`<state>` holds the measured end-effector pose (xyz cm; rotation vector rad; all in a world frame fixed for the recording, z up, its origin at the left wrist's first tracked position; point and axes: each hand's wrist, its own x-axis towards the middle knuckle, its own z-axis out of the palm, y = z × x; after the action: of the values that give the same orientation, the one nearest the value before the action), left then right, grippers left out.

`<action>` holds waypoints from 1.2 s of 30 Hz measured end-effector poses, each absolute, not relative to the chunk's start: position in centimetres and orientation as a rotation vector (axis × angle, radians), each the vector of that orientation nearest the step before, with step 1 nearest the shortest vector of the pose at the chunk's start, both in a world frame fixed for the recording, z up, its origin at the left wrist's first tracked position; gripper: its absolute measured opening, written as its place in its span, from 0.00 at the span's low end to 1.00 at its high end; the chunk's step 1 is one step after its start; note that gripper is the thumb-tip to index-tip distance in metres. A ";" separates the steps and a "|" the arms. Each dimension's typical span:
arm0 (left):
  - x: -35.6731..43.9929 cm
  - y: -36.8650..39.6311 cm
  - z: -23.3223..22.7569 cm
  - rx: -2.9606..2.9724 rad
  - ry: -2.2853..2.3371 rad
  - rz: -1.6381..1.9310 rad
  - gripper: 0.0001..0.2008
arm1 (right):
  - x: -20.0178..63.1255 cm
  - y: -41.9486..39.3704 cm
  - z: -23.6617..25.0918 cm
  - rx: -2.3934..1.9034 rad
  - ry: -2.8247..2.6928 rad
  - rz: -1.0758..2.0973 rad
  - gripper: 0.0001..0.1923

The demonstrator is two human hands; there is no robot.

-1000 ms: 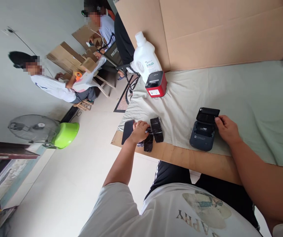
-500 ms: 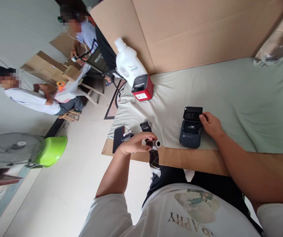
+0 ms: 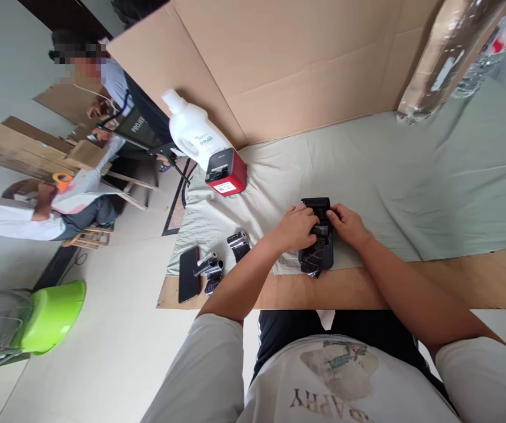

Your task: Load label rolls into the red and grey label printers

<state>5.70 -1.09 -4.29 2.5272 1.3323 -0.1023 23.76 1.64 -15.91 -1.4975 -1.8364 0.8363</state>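
Observation:
A small black label printer [image 3: 328,255] lies on the cloth near the table's front edge with its lid [image 3: 315,202] up. My left hand [image 3: 297,227] reaches over its open compartment, fingers bent down on the label roll, which they mostly hide. From under them a shiny black label strip [image 3: 313,258] trails over the printer's front. On the printer's right side, my right hand [image 3: 348,224] grips the lid's edge between thumb and fingers. Left of my forearm lie another black label roll [image 3: 238,244], small rolls with loose strips [image 3: 213,271] and a dark phone [image 3: 188,274].
A red and black box-shaped device [image 3: 230,173] stands before a white jug [image 3: 197,132]. Behind rises a cardboard panel [image 3: 301,64]; at right back are a wrapped tube [image 3: 433,64] and a water bottle [image 3: 486,64]. Two people sit at left beyond the table.
My left hand has carried the label roll rightward from beside the table edge into the open printer. My right hand stays at the lid. The view has shifted rightward.

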 end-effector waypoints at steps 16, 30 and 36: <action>6.4 -2.4 -5.8 2.554 1.469 -0.165 0.14 | 23.8 1.7 -16.2 -1.450 -1.839 0.807 0.25; 5.7 -2.5 -7.7 2.456 1.464 0.251 0.09 | 23.9 1.6 -16.2 -1.435 -1.798 0.836 0.29; 3.3 -3.1 -10.8 1.923 1.535 1.080 0.06 | 23.9 1.5 -16.2 -1.373 -1.772 0.851 0.28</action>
<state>3.31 -3.07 -10.81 1.9229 1.5350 1.0801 23.90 1.48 -16.20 -1.3734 -1.7718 0.8508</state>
